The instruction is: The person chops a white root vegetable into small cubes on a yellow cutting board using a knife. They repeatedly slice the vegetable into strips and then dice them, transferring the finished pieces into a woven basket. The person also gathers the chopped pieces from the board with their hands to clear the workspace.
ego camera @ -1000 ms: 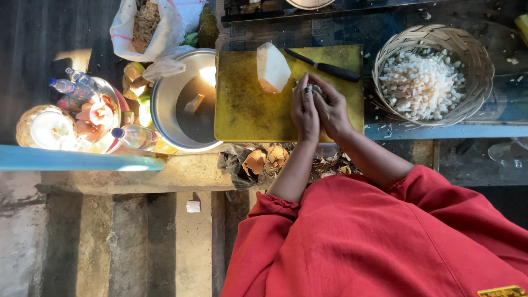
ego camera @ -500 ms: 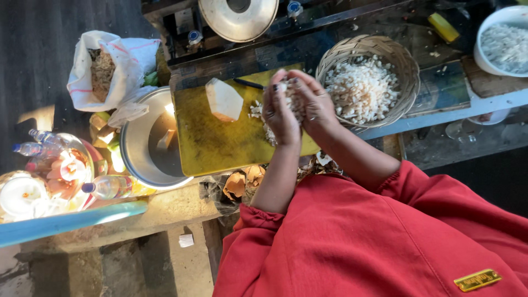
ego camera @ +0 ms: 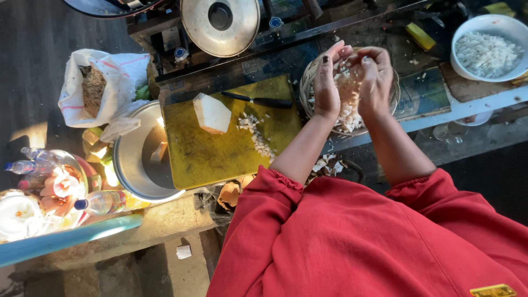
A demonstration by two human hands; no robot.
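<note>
The woven basket (ego camera: pixel 306 88) is largely covered by the left hand (ego camera: pixel 328 82) and right hand (ego camera: pixel 375 77), which hide most of the white chopped bits (ego camera: pixel 348 91) cupped between them. The white bowl (ego camera: pixel 487 49) is cut off by the right edge, and the pale things at the left edge are washed out by glare.

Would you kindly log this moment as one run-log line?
left hand + right hand: cupped around white chopped bits, above basket | knife flat on yellow board | white chunk on board

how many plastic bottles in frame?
3, all at far left: one upper bottle, one just below it with a blue cap, one lower bottle lying beside the metal bowl. Glare there may hide more.
</note>
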